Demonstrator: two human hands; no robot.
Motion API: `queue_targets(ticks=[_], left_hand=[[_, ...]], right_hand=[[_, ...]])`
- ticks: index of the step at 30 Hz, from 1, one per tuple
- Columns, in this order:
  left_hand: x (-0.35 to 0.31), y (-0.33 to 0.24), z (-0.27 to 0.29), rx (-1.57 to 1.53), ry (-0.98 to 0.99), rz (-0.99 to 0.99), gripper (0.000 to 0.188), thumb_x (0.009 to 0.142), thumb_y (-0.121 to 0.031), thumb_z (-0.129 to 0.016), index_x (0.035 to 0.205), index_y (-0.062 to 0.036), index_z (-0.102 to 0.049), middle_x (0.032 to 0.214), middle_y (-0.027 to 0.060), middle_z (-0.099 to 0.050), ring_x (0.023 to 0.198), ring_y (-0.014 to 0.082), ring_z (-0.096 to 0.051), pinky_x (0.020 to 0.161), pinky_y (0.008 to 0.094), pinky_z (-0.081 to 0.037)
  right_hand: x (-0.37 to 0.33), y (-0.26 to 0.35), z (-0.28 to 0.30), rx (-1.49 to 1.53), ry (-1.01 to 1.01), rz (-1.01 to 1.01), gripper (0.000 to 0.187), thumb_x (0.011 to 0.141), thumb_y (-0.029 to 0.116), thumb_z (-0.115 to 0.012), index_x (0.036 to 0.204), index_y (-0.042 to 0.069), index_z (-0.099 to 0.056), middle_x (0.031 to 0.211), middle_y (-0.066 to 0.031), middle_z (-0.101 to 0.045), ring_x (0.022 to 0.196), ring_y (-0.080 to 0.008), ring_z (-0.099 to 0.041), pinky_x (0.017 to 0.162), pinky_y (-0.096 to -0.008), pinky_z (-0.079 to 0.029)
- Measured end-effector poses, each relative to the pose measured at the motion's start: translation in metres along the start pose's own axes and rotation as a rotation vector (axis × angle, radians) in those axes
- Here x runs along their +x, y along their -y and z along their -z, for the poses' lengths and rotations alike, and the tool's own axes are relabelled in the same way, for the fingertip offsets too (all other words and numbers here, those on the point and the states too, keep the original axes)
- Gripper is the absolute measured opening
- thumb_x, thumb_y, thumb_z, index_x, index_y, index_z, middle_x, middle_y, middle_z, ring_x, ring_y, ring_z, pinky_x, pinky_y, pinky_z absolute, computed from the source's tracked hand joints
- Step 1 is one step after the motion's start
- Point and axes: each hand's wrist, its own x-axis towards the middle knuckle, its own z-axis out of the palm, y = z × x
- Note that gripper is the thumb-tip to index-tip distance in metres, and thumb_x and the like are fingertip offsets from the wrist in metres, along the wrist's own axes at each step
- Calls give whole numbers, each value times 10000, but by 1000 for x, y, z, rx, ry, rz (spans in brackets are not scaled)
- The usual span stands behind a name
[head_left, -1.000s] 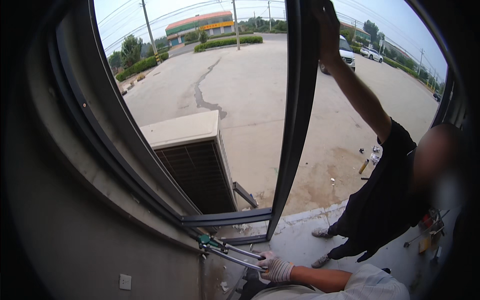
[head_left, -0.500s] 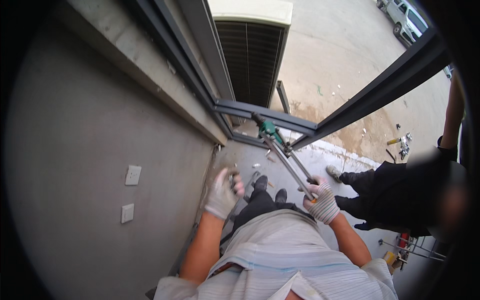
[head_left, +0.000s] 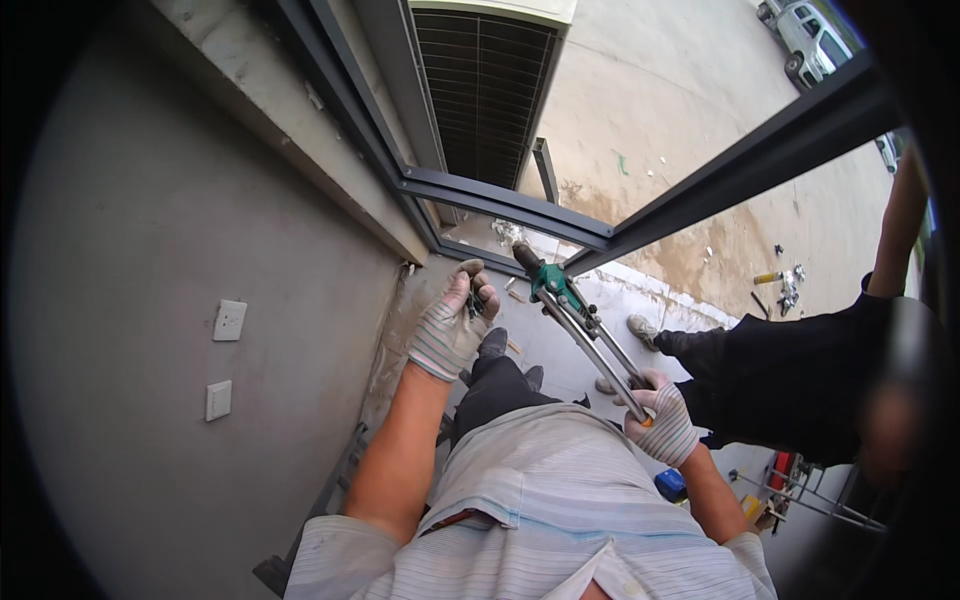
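Note:
My right hand [head_left: 663,420], in a striped knit work glove, is closed around the handles of a two-armed hand riveter [head_left: 553,282]. Its green body and dark nose point up and away, just below the crossbar of a dark grey metal frame [head_left: 515,208], apart from it as far as I can see. The two long silver arms lie close together. My left hand [head_left: 452,328], gloved alike, is raised beside the riveter's nose with its fingers curled in a pinch. Small thin dark pieces that look like rivets [head_left: 474,303] show between the fingers; their ends are partly hidden.
Along the left runs a grey wall with two white switch plates [head_left: 229,320]. Beyond the frame stands a large outdoor unit with a dark grille [head_left: 485,85]. A person in black [head_left: 790,385] is close on my right. Scraps and a metal rack [head_left: 810,495] are on the floor.
My left hand has risen and come nearer the riveter's nose. The riveter's nose has dropped from in front of the crossbar to below it. My view has shifted slightly.

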Motion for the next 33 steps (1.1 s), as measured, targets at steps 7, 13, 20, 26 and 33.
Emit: queue_targets(ticks=[7,13,20,26,33], left_hand=[[13,36,-23,157,-39,133,326,1080,-270,-546,1325,-57,-574,893,24,-579,679,98,-487,600,233,-450],[26,48,-39,313,67,359,308,1107,-253,-472,1241,-25,-630,844,19,-548,651,95,-454,536,237,-417],[36,66,-86,642,29,354,189,1073,-216,-548,1092,-46,-630,850,19,-558,625,66,-404,526,213,-381],[58,73,-127,991,200,343,187,1058,-198,-590,1142,-38,-635,804,-31,-514,596,29,-356,529,193,-347],[69,79,-147,1149,281,470,294,1012,-234,-613,1212,-18,-634,796,-57,-507,641,11,-398,550,171,-331]], right_hand=[[-43,-18,0,-112,-72,70,340,696,155,-762,1027,79,-746,1246,-261,-567,1170,-429,-533,1028,-480,-461],[-72,-27,1,-109,-170,-15,357,662,155,-755,1009,71,-756,1215,-257,-583,1139,-422,-551,1007,-488,-471],[-108,-40,-4,-103,-271,-56,300,657,114,-739,954,76,-750,1177,-244,-593,1107,-424,-560,958,-476,-491],[-124,-38,-8,-84,-331,-30,292,654,97,-733,944,73,-747,1163,-237,-596,1087,-419,-568,951,-470,-492],[-127,-33,-18,-42,-343,-53,308,648,116,-742,949,52,-740,1188,-244,-600,1113,-419,-569,972,-465,-489]])
